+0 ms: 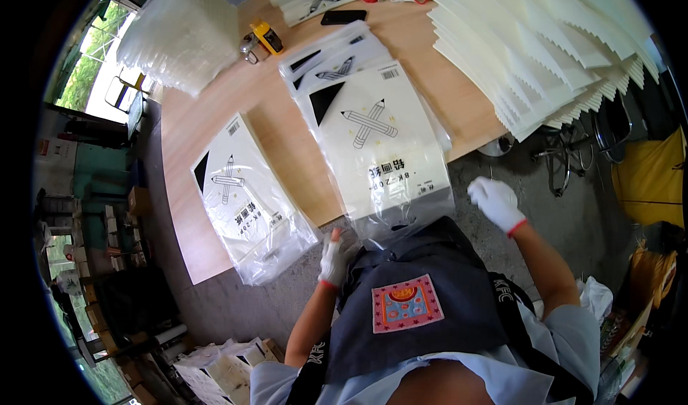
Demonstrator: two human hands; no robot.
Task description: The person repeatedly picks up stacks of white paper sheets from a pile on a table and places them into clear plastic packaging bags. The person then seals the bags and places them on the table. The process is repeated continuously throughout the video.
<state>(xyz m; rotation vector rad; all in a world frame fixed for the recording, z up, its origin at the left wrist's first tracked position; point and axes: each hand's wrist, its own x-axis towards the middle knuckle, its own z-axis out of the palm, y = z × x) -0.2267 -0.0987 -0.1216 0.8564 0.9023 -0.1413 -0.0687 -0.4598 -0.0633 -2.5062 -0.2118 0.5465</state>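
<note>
While the left hand (333, 260) sits low between two packets with one bare fingertip poking up from its glove, whether its fingers pinch the clear film beside them cannot be told. The right hand (496, 201), in the same white knit with a red cuff, is apart from the packets, its fingers loosely bent; their grip cannot be told either. Between the hands, the middle packet (383, 154) of flat white sheets in glossy, crinkled plastic overhangs the desk (188, 147), its loose flap against the dark cloth apron (351, 319). The left packet (244, 183), printed with the same crossed pencils, lies slanted, also overhanging. Farther out, a black phone (344, 17), a yellow bottle (267, 37) and a bulky, shiny plastic-wrapped block (179, 40) crowd the far side, while fanned white sheets (516, 47) with stepped, sawtooth edges fill the right.
</note>
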